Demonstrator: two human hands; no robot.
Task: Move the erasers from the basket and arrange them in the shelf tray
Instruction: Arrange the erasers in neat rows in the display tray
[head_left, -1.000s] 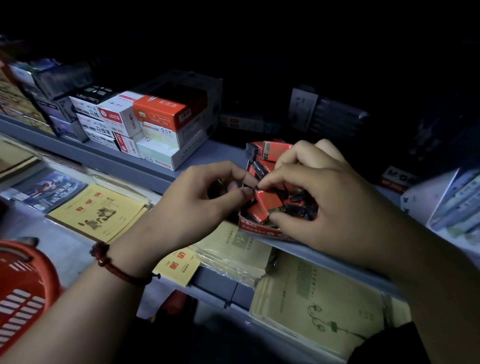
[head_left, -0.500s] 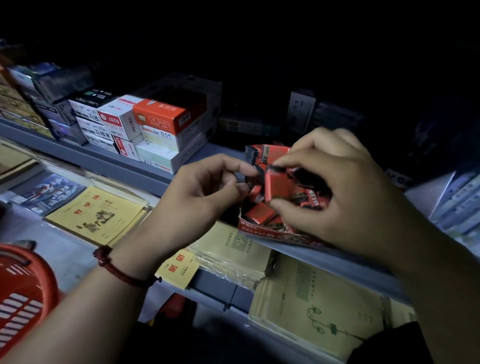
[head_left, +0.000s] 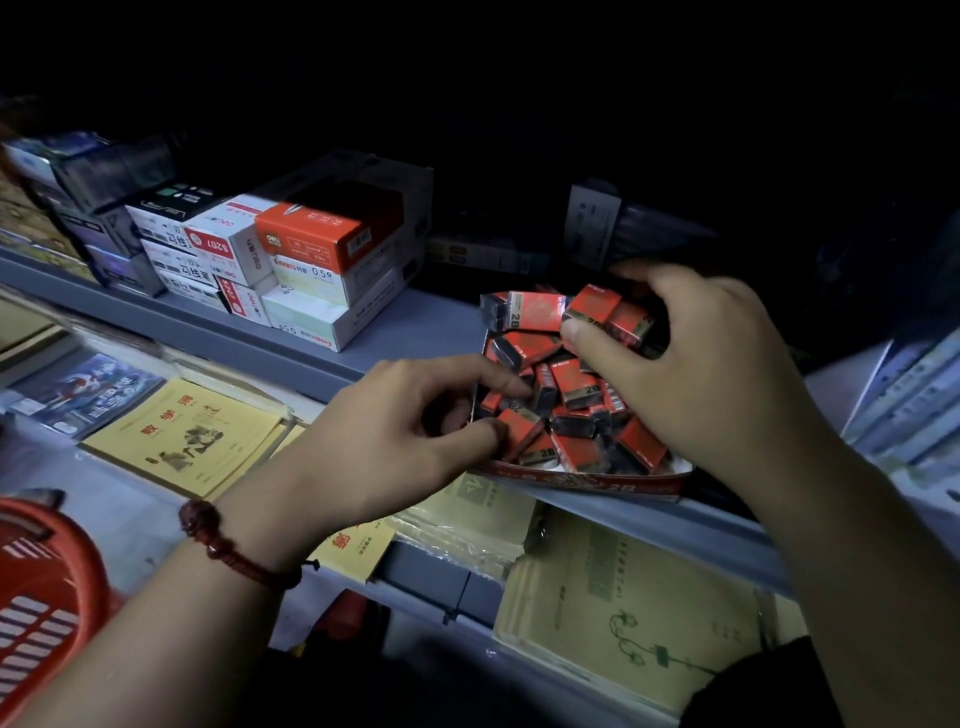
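R hand (head_left: 701, 374) pinches an eraser (head_left: 592, 305) at the tray (head_left: 597, 480) rear, I'd say to seat it; L hand (head_left: 389, 431) curled at the pile (head_left: 571, 415) edge, prob. steadying, can't tell if gripping.

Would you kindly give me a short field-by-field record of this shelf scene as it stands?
Tray: red cardboard tray on the grey shelf, at its front edge
Contents: erasers, red-and-black, piled loosely, not in rows
Right hand: grips an eraser at the tray's back
Left hand: thumb and forefinger at the tray's left edge, touching erasers; grip unclear
Basket: red basket, lower left, contents not visible
Neighbours: stacked boxes left of the tray
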